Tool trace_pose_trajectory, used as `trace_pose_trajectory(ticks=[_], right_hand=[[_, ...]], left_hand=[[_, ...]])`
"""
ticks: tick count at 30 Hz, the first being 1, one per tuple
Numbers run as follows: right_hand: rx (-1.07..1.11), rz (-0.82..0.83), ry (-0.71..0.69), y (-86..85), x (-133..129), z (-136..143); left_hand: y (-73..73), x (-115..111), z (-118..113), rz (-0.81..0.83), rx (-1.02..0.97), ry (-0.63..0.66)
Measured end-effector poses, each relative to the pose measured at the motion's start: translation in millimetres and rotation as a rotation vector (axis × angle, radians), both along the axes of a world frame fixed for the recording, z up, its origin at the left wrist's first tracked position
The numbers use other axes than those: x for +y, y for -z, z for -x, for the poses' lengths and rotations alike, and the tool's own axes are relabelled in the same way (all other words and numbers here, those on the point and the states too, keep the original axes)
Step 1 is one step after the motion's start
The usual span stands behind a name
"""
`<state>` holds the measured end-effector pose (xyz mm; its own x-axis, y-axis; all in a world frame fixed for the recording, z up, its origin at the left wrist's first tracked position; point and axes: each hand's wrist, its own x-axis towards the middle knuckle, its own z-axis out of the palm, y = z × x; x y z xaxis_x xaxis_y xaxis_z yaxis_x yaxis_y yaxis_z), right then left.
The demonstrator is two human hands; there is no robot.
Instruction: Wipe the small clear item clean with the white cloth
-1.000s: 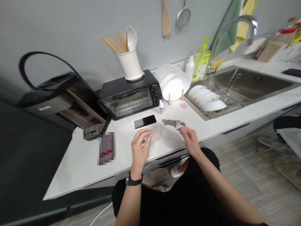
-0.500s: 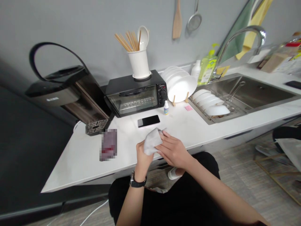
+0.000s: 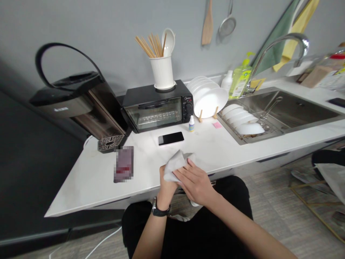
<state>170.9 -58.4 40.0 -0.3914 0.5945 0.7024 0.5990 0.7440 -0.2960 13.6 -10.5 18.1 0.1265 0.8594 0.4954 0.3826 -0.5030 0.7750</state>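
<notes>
Two hands meet at the tabletop's (image 3: 94, 183) near edge with a grey cloth (image 3: 174, 165) between them: the right hand (image 3: 198, 182) lies over it, fingers extended side by side and pressed towards the left hand (image 3: 166, 185). The cloth drapes over the left hand's fingers, so their pose, and anything within them, cannot be told; the right thumb is out of sight too, so a pinch cannot be confirmed. Just beyond the hands lies a phone (image 3: 171, 138), and past it stand a small white bottle (image 3: 191, 124) and a toaster oven (image 3: 159, 109), its wire rack visible through the glass. On top of the oven, a white holder (image 3: 162, 73) contains chopsticks (image 3: 153, 47) and a white spoon (image 3: 168, 42). Farther off, right of the hands, the sink (image 3: 293, 104) holds a row of white bowls (image 3: 248, 125). Left of the hands, a purplish item (image 3: 125, 162) is pixelated beyond recognition; items at the far right are cut off.
</notes>
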Motion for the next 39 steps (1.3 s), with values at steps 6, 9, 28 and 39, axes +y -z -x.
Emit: trace_pose_trajectory(ticks=[6, 9, 28, 39], right_hand=[[0.057, -0.069, 0.040, 8.7, 14, -30], [0.113, -0.072, 0.160, 13.0, 17, -34], [0.110, -0.042, 0.172, 23.1, 1, -22], [0.039, -0.155, 0.079, 31.0, -5, -12]], left_hand=[[-12.7, -6, 6, -0.036, 0.013, -0.029], [-21.4, -7, -1, -0.066, 0.019, -0.022], [-21.6, -18, 4, -0.140, 0.114, -0.020], [-20.2, -10, 0, -0.309, 0.217, -0.044]])
